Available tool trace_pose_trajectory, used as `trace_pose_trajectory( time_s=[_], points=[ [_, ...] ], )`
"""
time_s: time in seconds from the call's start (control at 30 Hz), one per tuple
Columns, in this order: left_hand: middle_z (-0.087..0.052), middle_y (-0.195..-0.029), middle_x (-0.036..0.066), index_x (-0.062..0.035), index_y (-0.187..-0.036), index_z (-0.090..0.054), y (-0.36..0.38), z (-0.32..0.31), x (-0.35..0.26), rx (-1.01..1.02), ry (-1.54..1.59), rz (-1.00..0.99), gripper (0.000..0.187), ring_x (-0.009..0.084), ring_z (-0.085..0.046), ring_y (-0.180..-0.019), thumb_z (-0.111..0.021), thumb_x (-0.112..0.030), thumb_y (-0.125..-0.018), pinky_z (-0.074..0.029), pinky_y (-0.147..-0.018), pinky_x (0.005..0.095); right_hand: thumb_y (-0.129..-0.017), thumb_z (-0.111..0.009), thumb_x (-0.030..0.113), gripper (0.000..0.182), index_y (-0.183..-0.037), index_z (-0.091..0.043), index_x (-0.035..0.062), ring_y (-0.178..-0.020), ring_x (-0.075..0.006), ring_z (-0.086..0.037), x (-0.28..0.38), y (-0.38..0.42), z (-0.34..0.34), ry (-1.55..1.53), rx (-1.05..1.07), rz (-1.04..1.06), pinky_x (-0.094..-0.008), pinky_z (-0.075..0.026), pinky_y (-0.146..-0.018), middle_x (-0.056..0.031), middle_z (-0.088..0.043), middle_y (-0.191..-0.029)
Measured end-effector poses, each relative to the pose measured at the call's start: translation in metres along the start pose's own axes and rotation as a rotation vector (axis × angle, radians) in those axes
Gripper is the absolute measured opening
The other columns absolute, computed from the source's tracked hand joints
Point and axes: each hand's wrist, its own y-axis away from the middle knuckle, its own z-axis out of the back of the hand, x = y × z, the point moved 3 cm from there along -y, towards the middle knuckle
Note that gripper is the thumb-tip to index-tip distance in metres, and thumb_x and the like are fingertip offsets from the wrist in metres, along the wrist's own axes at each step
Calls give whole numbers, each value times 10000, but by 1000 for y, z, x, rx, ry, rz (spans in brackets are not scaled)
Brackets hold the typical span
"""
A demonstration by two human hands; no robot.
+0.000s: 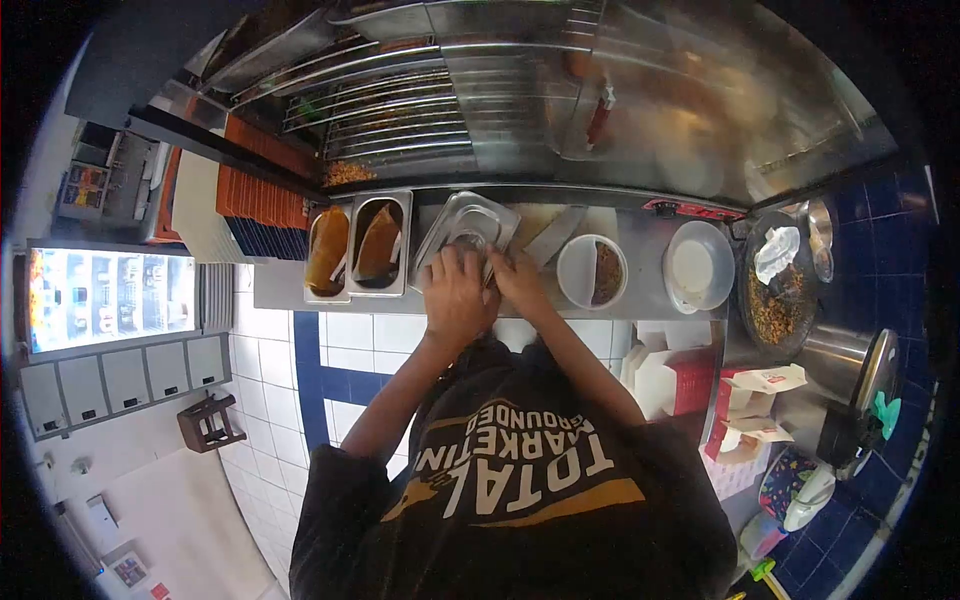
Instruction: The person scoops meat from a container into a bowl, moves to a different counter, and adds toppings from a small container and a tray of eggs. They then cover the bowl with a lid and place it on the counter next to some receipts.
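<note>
My left hand (457, 295) is closed, its bent fingers over the near part of a metal pan (488, 212) with a shiny raised top. Close beside it, my right hand (522, 285) has its fingers drawn together at the pan's near right corner. What the fingers hold, if anything, is hidden. Left of the pan stand two metal containers, one with orange-yellow contents (328, 250), the other with a brownish piece (378, 245). A flat metal blade (553, 235) lies to the right, by a white tub (570, 265) with brown crumbly contents.
Another white tub (698, 265) stands farther right, near a round dark pan (785, 310) holding crumbs and a crumpled wrapper (776, 253). Stacked folded boxes (262, 195) are at the left. Behind the counter is a metal rack (395, 110). Open cartons (760, 400) sit at the lower right.
</note>
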Motion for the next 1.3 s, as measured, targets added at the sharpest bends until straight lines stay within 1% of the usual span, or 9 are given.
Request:
trace_pose_trajectory(
  time_s=[0.03, 0.13, 0.23, 0.37, 0.47, 0.63, 0.87, 1.07, 1.3],
  points=[
    [-513, -1156, 245, 6, -1271, -513, -1, -6, 5, 87, -11, 65, 729, 419, -508, -1110, -755, -344, -678, -380, -1006, 568, -999, -614, 342, 357, -1101, -647, 1, -890, -223, -678, -10, -5, -6, -1, -42, 103, -359, -527, -780, -140, -705, -966],
    [-482, -1247, 283, 33, -1455, -361, -11, -10, 11, -29, -255, 73, 966, 434, -474, -1186, -769, -406, -698, -368, -1040, 530, -978, -657, 279, 310, -1133, -632, 12, -876, -177, -640, -41, -24, -25, -109, 33, 118, -345, -516, -776, -104, -690, -954],
    [-436, -1302, 317, 12, -1537, -228, -17, -31, 24, 119, -209, 232, 1124, 456, -452, -1210, -783, -473, -689, -356, -1056, 515, -971, -676, 224, 279, -1142, -598, 18, -826, -149, -599, -2, -5, -3, -231, 105, 125, -317, -495, -745, -58, -647, -887],
    [-426, -1276, 306, -66, -1567, -201, -33, -18, 26, 380, -36, 390, 1168, 472, -431, -1223, -800, -501, -664, -368, -1039, 536, -983, -666, 217, 245, -1098, -574, 21, -803, -131, -570, -12, -10, 0, -277, 201, 91, -306, -474, -721, -36, -611, -865],
    [-434, -1237, 296, -64, -1572, -182, -30, -2, 19, 308, 33, 383, 1194, 466, -443, -1194, -815, -488, -652, -381, -1014, 540, -973, -679, 223, 257, -1088, -574, 19, -810, -148, -583, -3, -8, 7, -230, 206, 153, -333, -486, -739, -64, -633, -889],
    [-465, -1154, 304, 18, -1474, -402, -33, 80, -1, 28, 49, 347, 1080, 467, -486, -1101, -837, -475, -617, -450, -935, 544, -978, -672, 225, 259, -1110, -564, 30, -809, -151, -574, 85, 14, 35, -272, 293, 242, -328, -484, -740, -53, -615, -918],
    [-485, -1157, 315, 52, -1453, -433, -82, 115, 46, -64, -40, 362, 1064, 472, -495, -1109, -849, -468, -623, -480, -931, 511, -996, -645, 203, 248, -1167, -577, 37, -860, -149, -652, 155, -3, 30, -312, 179, 434, -299, -509, -735, -92, -683, -956],
    [-504, -1193, 330, 74, -1395, -468, -125, 98, 86, -150, -124, 404, 1040, 485, -498, -1136, -861, -473, -604, -477, -956, 530, -967, -660, 162, 251, -1169, -581, 36, -824, -222, -697, 142, 2, 56, -96, -54, 542, -346, -547, -750, -135, -702, -996],
    [-566, -1140, 342, 87, -1305, -529, -146, 85, 98, -254, -142, 335, 978, 506, -531, -1106, -846, -529, -613, -452, -975, 545, -974, -606, 135, 279, -1226, -533, 41, -794, -236, -680, 104, -21, -43, -245, 256, 555, -385, -544, -692, -162, -679, -930]
  ],
)
